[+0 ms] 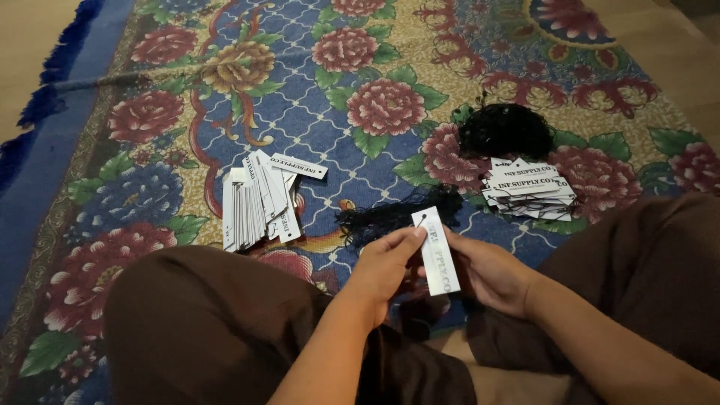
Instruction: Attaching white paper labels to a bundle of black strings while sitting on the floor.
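Left hand: the left hand (386, 264) is closed on a white card tag (436, 251), thumb and fingers pinching its left edge near the top.
Right hand: the right hand (491, 271) is curled behind the tag's right edge, fingers closed on it; whether it also grips a thread I cannot tell.
Tag: a narrow, flat rectangle of stiff white card with dark print and a small punched hole at its far end, held upright-tilted in the near middle of the scene, above the lap.
Threads: a loose bundle of thin black strings (390, 214) lies just beyond the tag; a bigger tangled black clump (506, 129) sits farther off to the right.
Stacks: a fanned pile of like tags (259, 206) lies left; a flatter heap of tags (529, 191) lies right, just near of the clump.
Surface: a woven rug (337, 112) with red and pink flowers, green leaves and a blue lattice, fringed at far left.
Room: pale bare floor (30, 45) beyond the rug; brown cloth covers the knees.
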